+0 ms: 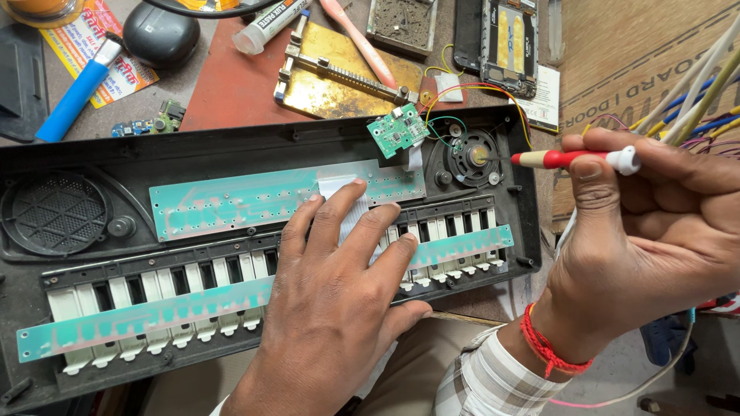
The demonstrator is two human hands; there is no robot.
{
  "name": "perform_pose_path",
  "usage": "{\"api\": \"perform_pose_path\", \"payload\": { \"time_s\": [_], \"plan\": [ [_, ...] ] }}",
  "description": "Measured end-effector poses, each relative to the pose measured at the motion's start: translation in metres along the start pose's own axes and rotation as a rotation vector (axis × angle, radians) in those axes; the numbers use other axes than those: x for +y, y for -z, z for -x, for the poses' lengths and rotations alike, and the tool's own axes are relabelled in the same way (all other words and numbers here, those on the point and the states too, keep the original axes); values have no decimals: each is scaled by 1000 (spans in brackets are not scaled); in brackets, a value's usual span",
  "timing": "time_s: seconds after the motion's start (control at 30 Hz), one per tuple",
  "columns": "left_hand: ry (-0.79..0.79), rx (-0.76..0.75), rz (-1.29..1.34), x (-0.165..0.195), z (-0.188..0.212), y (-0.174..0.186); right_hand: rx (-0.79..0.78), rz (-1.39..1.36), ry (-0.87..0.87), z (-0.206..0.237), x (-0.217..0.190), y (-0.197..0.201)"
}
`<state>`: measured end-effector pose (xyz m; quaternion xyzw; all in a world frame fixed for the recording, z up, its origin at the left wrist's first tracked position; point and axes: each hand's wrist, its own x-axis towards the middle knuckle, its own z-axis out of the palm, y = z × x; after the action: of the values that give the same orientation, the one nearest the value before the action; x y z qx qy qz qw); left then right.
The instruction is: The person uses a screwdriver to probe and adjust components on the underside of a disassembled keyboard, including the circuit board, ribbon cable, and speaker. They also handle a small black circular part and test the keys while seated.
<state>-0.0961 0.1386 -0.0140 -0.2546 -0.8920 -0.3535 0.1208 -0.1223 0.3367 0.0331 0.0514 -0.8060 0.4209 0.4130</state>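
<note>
An opened black toy keyboard case [231,150] lies in front of me, its inside facing up. My left hand [331,300] rests flat on it, fingers spread over the white keys [193,277] and a white ribbon cable [339,189]. My right hand [655,239] grips a red-and-white screwdriver [574,159]. Its tip touches the small round speaker [472,156] at the case's right end. A small green circuit board [397,129] sits tilted by the speaker, joined by thin coloured wires. Two pale green contact strips [231,204] run along the case.
Behind the case lie a brass-coloured holder plate [339,73], a white paste tube [270,23], a blue-handled tool [73,96], a black pod [160,32] and an opened phone [505,35]. A bundle of coloured wires [705,85] hangs at the right over cardboard [632,54].
</note>
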Motion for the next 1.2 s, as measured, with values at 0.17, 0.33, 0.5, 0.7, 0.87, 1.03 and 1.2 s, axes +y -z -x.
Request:
{"api": "perform_pose_path", "payload": {
  "time_s": [0.17, 0.33, 0.5, 0.7, 0.87, 1.03, 1.2],
  "plan": [
    [-3, 4, 3, -1, 1, -1, -21, -56, 9, 5, 7, 1],
    [-3, 5, 17, 0, 1, 0, -78, 33, 92, 8, 11, 5],
    [-3, 4, 16, 0, 2, 1, -42, -56, 44, 12, 16, 7],
    [-2, 1, 15, -1, 1, 0, 37, -112, 47, 15, 21, 8],
    [-1, -3, 13, -2, 2, -2, -55, -17, 100, 14, 23, 9],
    [8, -18, 18, -2, 2, -4, -79, -3, 87, 12, 24, 10],
    [9, -12, 13, -2, 2, -4, -70, 14, 136, 16, 27, 10]
  ]
}}
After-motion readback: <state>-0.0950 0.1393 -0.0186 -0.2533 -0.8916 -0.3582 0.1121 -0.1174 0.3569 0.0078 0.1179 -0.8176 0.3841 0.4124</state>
